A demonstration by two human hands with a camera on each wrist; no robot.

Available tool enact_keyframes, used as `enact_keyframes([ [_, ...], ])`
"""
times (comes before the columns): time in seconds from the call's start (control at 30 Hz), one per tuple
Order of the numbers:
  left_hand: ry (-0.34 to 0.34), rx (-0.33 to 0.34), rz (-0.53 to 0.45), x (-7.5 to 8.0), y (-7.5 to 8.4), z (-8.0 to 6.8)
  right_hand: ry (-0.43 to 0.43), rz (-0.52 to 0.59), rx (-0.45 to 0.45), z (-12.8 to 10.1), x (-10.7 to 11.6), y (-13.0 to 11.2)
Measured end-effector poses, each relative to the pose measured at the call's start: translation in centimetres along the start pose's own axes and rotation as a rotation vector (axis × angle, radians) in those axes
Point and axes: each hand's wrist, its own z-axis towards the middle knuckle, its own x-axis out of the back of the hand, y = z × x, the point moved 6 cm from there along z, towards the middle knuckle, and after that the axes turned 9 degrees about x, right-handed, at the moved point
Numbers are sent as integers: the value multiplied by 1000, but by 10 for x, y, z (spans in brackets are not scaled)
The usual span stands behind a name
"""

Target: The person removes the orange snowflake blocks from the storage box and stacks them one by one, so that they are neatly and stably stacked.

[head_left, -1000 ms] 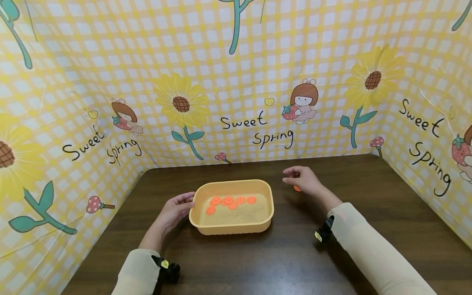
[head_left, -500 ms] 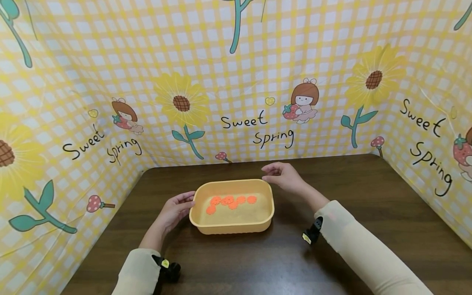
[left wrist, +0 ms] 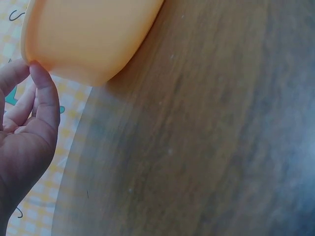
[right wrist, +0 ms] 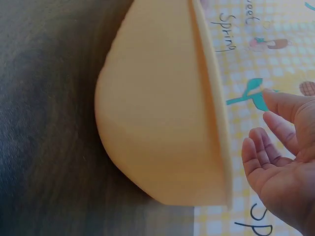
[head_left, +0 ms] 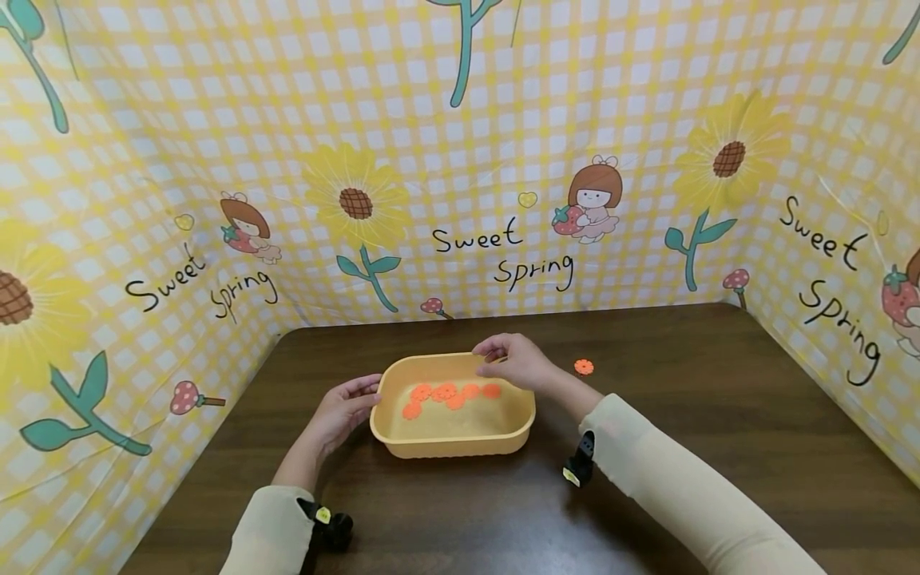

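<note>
Left hand (head_left: 338, 414) pinches the yellow tub (head_left: 456, 448) at 9 o'clock, probably to steady it, right hand (head_left: 519, 365) hovers at 2, fingers (right wrist: 251, 156) apart, orange flower discs (head_left: 449, 391) sit inside, stray disc (head_left: 584, 366) on the tabletop (head_left: 460, 511) outside 2-3.

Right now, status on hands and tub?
Left hand pinches tub rim. Right hand over tub, seemingly empty. Orange discs inside, one on table. No visible obstruction.
</note>
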Motion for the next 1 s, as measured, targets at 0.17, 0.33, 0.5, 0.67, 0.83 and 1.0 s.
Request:
enact_keyframes([
  [0.17, -4, -5, 1, 0, 0, 0, -56, -5, -20, 2, -12, 3],
  [0.33, -7, -12, -3, -1, 0, 0, -92, 0, -40, 4, -21, 10],
  [0.5, -4, -14, -3, -1, -1, 0, -117, -9, -39, 6, -31, 14],
  [0.67, -7, -11, -6, 0, 0, 0, -148, -51, -19, 9, -40, 13],
  [0.83, -33, -14, 6, -4, 4, -5, -180, -62, -8, 11, -50, 15],
  [1.0, -10, -10, 11, -1, 1, -1, -204, -105, -11, 15, -58, 17],
])
